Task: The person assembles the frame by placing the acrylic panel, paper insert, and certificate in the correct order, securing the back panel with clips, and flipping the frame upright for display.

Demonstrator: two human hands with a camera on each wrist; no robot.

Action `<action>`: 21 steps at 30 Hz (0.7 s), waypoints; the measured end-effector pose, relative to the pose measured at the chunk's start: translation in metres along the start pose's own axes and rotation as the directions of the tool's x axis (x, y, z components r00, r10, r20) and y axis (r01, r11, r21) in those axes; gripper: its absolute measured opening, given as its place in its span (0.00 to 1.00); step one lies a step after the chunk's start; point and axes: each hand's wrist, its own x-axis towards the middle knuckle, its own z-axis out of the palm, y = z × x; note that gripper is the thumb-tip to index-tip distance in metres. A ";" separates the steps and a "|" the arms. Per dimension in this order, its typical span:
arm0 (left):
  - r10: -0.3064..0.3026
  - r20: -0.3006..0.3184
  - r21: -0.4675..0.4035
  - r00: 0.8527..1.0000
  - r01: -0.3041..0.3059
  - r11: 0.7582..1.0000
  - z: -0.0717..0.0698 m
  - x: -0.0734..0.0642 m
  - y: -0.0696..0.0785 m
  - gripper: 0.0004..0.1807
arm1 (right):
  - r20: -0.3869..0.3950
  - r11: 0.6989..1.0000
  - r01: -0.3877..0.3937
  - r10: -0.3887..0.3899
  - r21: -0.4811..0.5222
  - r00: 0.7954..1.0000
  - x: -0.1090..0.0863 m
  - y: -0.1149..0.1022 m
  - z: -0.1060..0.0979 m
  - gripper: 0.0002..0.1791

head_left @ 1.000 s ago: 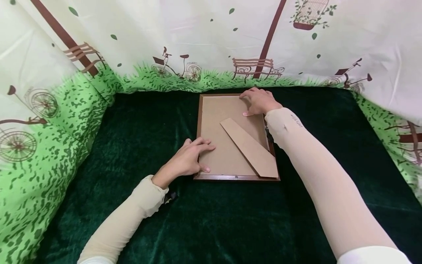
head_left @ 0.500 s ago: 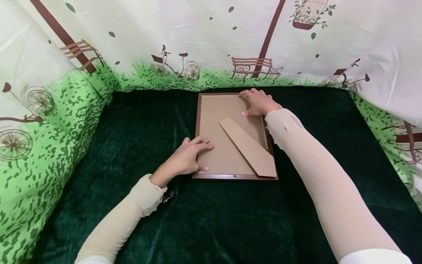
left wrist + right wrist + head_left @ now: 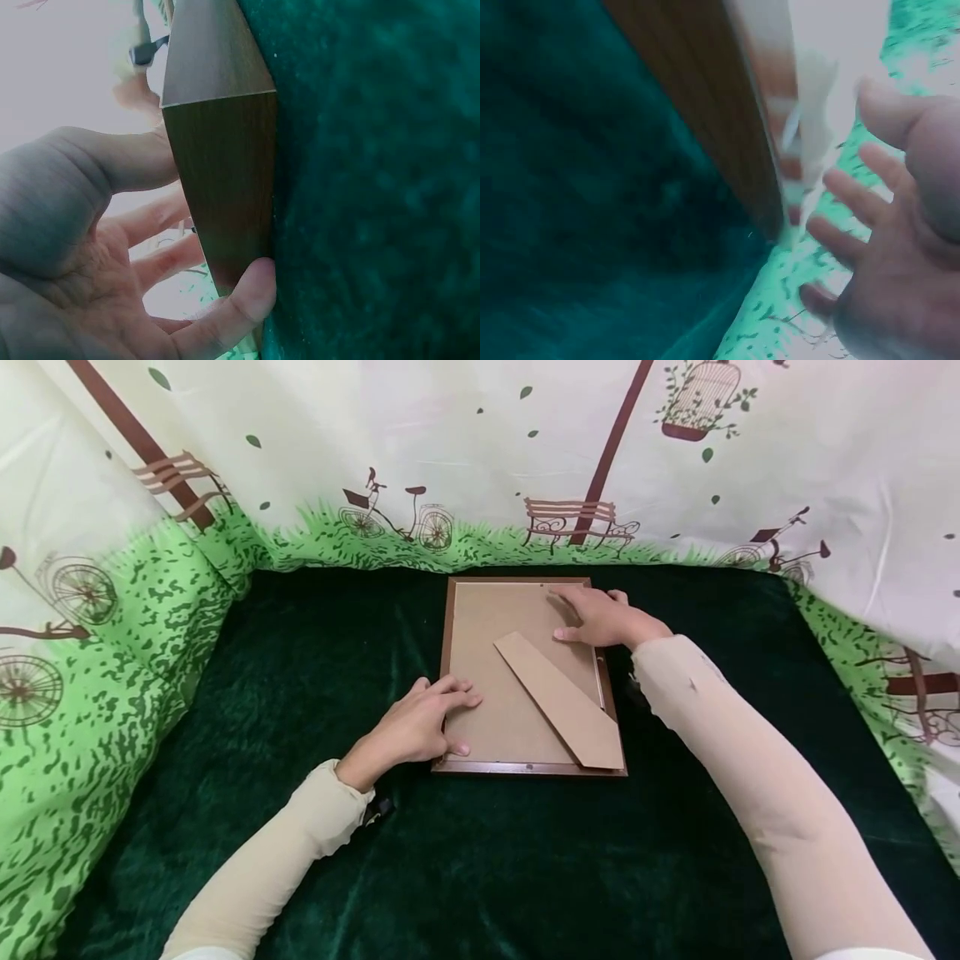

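Observation:
A brown picture frame (image 3: 529, 768) lies face down, its tan backing board (image 3: 487, 610) upward. The tan stand leg (image 3: 566, 702) lies slantwise across the board toward the near right corner. My left hand (image 3: 420, 722) rests over the frame's left edge, thumb and fingers spread on the backing. In the left wrist view, its little finger touches the frame's outer side (image 3: 225, 180). My right hand (image 3: 603, 617) is over the upper right part of the frame. In the right wrist view, its fingers (image 3: 847, 199) are spread and apart from the frame's blurred side (image 3: 705, 97).
Dark green velvet cloth (image 3: 525, 868) covers the table under the frame. A white curtain (image 3: 450, 418) printed with bicycles, benches and grass hangs along the back and both sides, close behind the frame's far edge.
My right hand has come away from the frame's far edge, moving nearer and slightly right. The left hand stays on the left edge. The whole view has shifted slightly.

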 end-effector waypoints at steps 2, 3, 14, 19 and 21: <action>-0.005 0.004 0.000 1.000 0.005 1.000 0.000 -0.001 0.000 0.39 | -0.013 1.000 0.012 -0.012 0.009 1.000 -0.018 -0.002 0.007 0.46; -0.007 0.005 0.001 1.000 0.007 1.000 0.000 -0.002 0.000 0.39 | -0.026 1.000 0.007 -0.007 0.011 1.000 -0.028 -0.003 0.011 0.47; 0.000 0.004 0.013 1.000 0.000 1.000 -0.006 0.002 0.002 0.39 | -0.021 0.982 -0.090 0.095 0.166 0.995 -0.092 0.003 0.043 0.61; -0.009 0.015 0.012 1.000 0.009 1.000 -0.004 0.002 0.000 0.39 | -0.026 0.978 -0.103 0.110 0.179 0.994 -0.089 0.003 0.045 0.62; -0.010 0.022 0.010 1.000 0.010 1.000 -0.003 0.001 0.000 0.39 | -0.026 0.978 -0.114 0.120 0.175 0.992 -0.089 0.003 0.045 0.62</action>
